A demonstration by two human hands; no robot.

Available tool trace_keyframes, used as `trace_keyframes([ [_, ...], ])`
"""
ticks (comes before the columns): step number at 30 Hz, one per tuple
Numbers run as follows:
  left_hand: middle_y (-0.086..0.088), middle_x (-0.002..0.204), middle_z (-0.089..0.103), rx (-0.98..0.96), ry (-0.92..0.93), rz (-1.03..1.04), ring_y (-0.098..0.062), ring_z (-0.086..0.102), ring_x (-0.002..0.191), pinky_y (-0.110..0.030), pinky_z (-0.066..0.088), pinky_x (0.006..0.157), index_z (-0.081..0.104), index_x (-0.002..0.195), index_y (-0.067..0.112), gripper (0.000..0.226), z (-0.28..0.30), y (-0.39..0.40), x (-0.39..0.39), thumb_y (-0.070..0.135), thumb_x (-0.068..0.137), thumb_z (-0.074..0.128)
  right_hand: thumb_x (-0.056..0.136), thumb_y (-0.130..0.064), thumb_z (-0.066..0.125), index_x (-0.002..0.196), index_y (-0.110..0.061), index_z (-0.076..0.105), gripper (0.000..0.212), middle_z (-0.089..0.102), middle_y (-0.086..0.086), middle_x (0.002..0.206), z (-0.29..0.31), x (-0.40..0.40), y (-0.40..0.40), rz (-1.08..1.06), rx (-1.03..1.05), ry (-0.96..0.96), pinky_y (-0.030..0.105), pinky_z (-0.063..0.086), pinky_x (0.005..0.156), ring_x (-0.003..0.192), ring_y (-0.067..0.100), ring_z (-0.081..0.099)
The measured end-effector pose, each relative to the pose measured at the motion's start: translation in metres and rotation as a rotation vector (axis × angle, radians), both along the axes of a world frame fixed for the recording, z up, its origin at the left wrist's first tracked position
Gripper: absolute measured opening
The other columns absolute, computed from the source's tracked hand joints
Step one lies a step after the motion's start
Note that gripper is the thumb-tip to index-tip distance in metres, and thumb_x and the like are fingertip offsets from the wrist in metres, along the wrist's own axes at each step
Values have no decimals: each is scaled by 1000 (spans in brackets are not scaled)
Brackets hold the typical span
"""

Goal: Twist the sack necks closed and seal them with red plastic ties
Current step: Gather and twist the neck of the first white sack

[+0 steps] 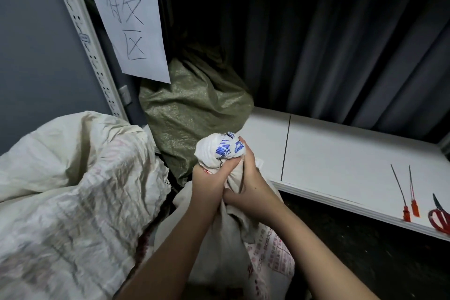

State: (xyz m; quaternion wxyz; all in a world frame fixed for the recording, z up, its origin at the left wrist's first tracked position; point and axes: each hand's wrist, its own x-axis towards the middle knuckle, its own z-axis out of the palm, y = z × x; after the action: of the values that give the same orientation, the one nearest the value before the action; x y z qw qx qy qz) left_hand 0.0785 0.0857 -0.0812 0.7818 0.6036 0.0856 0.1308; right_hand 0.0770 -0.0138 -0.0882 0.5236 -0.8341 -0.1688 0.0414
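Observation:
A white woven sack [265,251] with red print stands in front of me. Its neck [219,151], bunched into a knob with blue print, sticks up between both hands. My left hand [207,182] grips the neck from the left, and my right hand [248,185] grips it from the right, fingers curled round the cloth. Two red plastic ties [404,200] lie on the white shelf [341,158] at the right, apart from both hands.
Red-handled scissors [439,217] lie at the shelf's right edge beside the ties. A green woven sack [192,109] sits on the shelf's left end, and a large white sack [73,178] fills the left. A paper sign [129,19] hangs on the rack post. Dark curtain behind.

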Motion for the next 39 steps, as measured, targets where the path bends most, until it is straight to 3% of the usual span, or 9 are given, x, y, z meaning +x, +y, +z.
trace_keyframes([
  [4,7,94,75,-107,-55,-31,-9,70,91,-20,53,80,68,97,18,25,8,7,-1,-3,84,62,69,-27,76,144,-38,7,102,30,-38,129,-5,-6,-4,-64,44,47,15,32,106,127,-6,38],
  [7,-6,113,70,-215,-44,-7,-18,66,104,-30,52,91,63,115,10,28,10,9,-1,3,89,58,55,-60,63,148,-32,13,109,37,-25,138,-4,-6,-7,-157,-192,-82,33,26,113,133,7,32],
  [11,-6,117,68,-285,-2,-3,-18,65,107,-28,52,91,60,122,10,32,13,8,-2,7,90,58,49,-67,57,146,-33,17,110,33,-13,147,-6,1,-16,-110,-455,-76,42,16,117,140,13,25],
  [15,-2,109,72,-235,39,-26,-18,67,104,-29,51,90,66,110,15,24,8,10,-1,9,87,63,65,-36,77,139,-34,26,90,48,-15,124,0,2,-33,85,-288,271,20,43,89,115,6,48],
  [17,-4,111,71,-224,60,-37,-21,65,107,-35,48,96,66,112,14,26,6,10,0,11,87,64,69,-27,74,135,-30,31,78,50,-14,116,4,3,-36,82,-392,190,17,41,74,104,7,51],
  [22,-7,117,68,-337,93,-44,-25,63,112,-47,42,106,64,120,14,65,6,13,4,38,61,78,89,-47,49,120,-28,43,37,55,-6,115,-13,-10,-6,-276,-709,-310,29,39,74,104,19,56],
  [30,-9,117,68,-311,87,12,-25,65,110,-47,45,103,63,120,11,69,11,20,4,46,63,76,81,-63,55,133,-34,31,64,53,-11,126,-5,-23,-5,-284,-380,-209,27,41,84,114,14,53],
  [35,1,114,70,-249,64,139,-14,65,107,-36,47,101,66,116,15,29,16,22,4,25,88,65,78,-42,61,122,-26,45,50,60,1,95,-13,-21,-14,-355,-544,-691,29,48,60,82,23,60],
  [39,5,111,70,-216,-3,136,-10,65,106,-26,49,95,67,104,21,16,20,18,2,15,90,63,81,-49,55,107,-30,53,33,66,-9,97,-5,-28,-4,-295,101,-134,28,47,75,89,8,61],
])
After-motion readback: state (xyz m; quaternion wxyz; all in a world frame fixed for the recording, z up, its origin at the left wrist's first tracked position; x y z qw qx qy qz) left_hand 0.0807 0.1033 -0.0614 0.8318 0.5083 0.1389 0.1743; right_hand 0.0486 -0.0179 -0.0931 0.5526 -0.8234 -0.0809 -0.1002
